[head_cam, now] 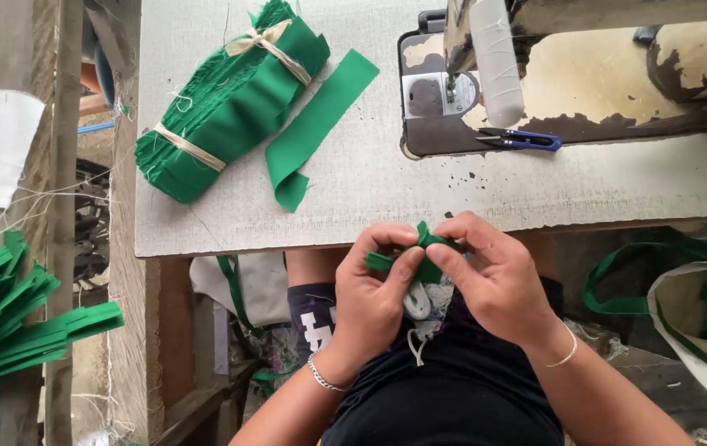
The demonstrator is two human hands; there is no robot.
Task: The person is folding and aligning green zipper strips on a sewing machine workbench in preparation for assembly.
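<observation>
Sewing table (353, 206): grey worktop just beyond the fingertips, its near edge running right above both hands.
Sewing machine (585, 74): worn, paint chipped, well ahead of the right fingers; its needle area lies up and away from the pinch.
Tied bundle (230, 103): a stack of green fabric strips bound with two pale ties, far up and left of the left fingers, likely kept bound so that the strips stay flat.
Loose strips (15, 314): a fan of green strips far to the left of the left hand, off the table.
Bag (692, 322): pale bag with green trim, out to the right of the right wrist.
Single strip (316, 124): lies flat on the table beside the bundle, above the left fingers.
Left hand (370, 293): thumb and forefinger pinched narrow on the small green fabric piece (419, 252).
Right hand (494, 277): fingers curled, pinching the same piece from the other side; the fabric sits folded between both sets of fingertips, over the lap.
Thread snips (523, 139): blue-handled, on the machine bed, beyond the right fingers.
White item (417, 301): below the fingers, partly hidden; I cannot tell what it is.
</observation>
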